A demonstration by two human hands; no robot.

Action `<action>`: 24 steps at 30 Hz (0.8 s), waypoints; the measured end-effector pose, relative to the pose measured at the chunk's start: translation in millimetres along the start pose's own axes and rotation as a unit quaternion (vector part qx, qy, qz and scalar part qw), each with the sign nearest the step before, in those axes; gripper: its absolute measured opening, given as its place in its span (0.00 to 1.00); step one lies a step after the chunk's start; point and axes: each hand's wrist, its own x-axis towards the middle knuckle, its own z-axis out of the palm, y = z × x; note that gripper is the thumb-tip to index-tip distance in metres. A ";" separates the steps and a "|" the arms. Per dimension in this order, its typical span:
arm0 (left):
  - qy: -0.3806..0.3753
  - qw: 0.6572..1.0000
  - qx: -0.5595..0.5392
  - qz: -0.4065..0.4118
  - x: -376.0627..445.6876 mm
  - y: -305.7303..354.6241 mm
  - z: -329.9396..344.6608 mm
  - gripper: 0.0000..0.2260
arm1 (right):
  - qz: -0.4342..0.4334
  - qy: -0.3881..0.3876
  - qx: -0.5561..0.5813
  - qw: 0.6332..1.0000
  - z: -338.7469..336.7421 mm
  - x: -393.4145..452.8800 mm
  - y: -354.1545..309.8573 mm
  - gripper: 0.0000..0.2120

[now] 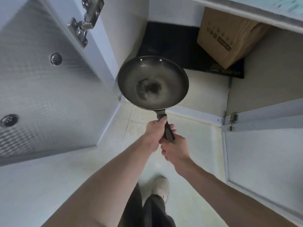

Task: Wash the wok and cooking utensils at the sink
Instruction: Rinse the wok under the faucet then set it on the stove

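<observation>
Both hands grip the wok's handle [166, 126]: the left hand [155, 134] is curled around it nearer the pan, and the right hand [174, 148] wraps the end, just behind the left. They hold the wok [153, 83] out over the floor, in front of an open lower cabinet and clear of every surface.

No sink, tap or water shows, so I judge the washing proper has not begun or is not under way here; the utensils are not in view either. The wok is round, shallow, dark metal with a dull sheen, two bright rivets [150, 60] on its far wall and a darker patch in the middle, possibly residue or wetness, though blur makes that uncertain. Its handle is black and matte.

Beyond it lie a black mat [170, 43] and a brown cardboard box [224, 38] inside the cabinet. A white cabinet door [41, 82] stands open at left with a steel hinge [85, 22].
</observation>
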 end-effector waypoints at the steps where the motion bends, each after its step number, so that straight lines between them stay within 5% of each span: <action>1: 0.002 1.000 -0.024 -0.018 -8.8 -4.4 -1.0 0.13 | 0.007 0.000 0.002 1.000 -0.3 -14.5 4.9 0.09; 15: -0.065 0.994 -0.039 -0.084 -120.2 -88.0 -54.9 0.15 | -0.011 0.026 0.042 0.999 30.1 -157.2 96.2 0.14; 24: -0.084 0.993 0.039 -0.068 -291.5 -97.5 -72.1 0.16 | -0.034 0.076 0.116 0.990 47.0 -337.6 75.3 0.19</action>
